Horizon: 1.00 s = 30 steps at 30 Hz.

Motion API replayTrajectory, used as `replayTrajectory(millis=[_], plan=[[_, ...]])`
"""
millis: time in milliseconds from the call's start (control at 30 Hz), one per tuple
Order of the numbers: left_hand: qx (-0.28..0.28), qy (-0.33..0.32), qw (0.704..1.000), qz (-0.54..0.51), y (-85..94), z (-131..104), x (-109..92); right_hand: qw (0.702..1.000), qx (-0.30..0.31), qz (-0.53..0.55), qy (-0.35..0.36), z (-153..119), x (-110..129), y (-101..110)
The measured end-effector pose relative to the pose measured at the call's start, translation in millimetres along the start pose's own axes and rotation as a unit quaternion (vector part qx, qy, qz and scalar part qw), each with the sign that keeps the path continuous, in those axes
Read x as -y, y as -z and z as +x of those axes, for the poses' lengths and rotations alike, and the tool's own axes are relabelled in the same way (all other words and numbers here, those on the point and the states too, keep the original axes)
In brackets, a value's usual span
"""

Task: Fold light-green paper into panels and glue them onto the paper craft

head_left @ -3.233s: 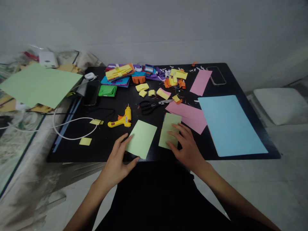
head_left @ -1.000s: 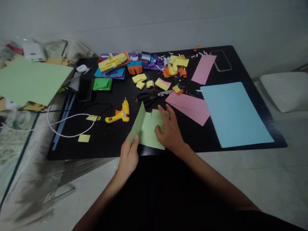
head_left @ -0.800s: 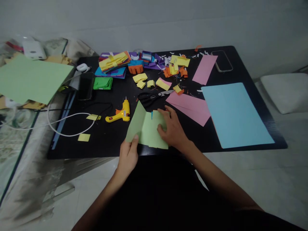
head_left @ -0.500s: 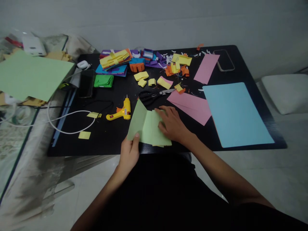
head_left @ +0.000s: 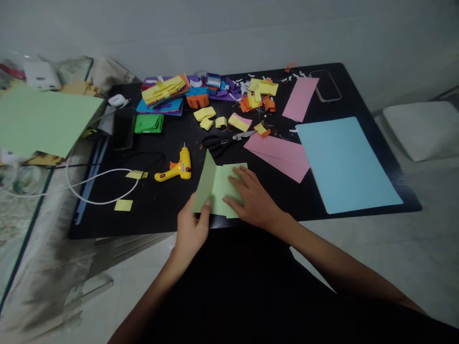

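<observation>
A folded piece of light green paper lies at the table's front edge, its left flap standing raised. My left hand pinches the paper's lower left part, thumb on the inner side. Spread over the right half is my right hand, its fingers apart and pressing the paper flat. Left of the paper rests a yellow glue gun. Black-handled scissors lie just behind, and a creased pink paper is to the right.
Blue sheets lie at right, near a pink strip and a phone. Folded yellow paper bundles and green folded paper sit at the back left. A white cable loops at left beside a dark phone.
My right hand has flattened and spread its fingers on the green paper's right half. The left flap stands more steeply in my left hand. The view has shifted slightly.
</observation>
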<state>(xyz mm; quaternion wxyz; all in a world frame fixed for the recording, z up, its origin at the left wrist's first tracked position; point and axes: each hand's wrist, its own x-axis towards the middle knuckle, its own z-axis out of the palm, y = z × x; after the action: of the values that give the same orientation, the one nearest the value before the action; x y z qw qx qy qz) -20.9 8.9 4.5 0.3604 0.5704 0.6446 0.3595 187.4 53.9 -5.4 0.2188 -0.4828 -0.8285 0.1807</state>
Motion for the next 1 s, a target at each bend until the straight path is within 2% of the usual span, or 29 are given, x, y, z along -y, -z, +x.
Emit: replayTrajectory(millis=[133, 333, 500, 733, 1000], plan=[[0.005, -0.010, 0.999, 0.031, 1.3, 0, -1, 0.999, 0.009, 0.027, -0.031, -9, 10, -15], [0.005, 0.014, 0.999, 0.034, 0.5, -1, -4, 0.996, -0.020, 0.056, -0.059, 1, 28, -33], [0.012, 0.020, 0.999, 0.029, 0.6, -1, -5, 0.995, -0.024, 0.055, -0.080, 8, 32, -32], [0.019, 0.019, 0.999, 0.030, 0.2, -3, -3, 0.997, -0.007, 0.046, -0.057, 11, 28, -23], [0.050, -0.052, 0.997, 0.015, -8.6, -8, -6, 0.999, 0.010, 0.000, -0.043, 8, 27, -24]])
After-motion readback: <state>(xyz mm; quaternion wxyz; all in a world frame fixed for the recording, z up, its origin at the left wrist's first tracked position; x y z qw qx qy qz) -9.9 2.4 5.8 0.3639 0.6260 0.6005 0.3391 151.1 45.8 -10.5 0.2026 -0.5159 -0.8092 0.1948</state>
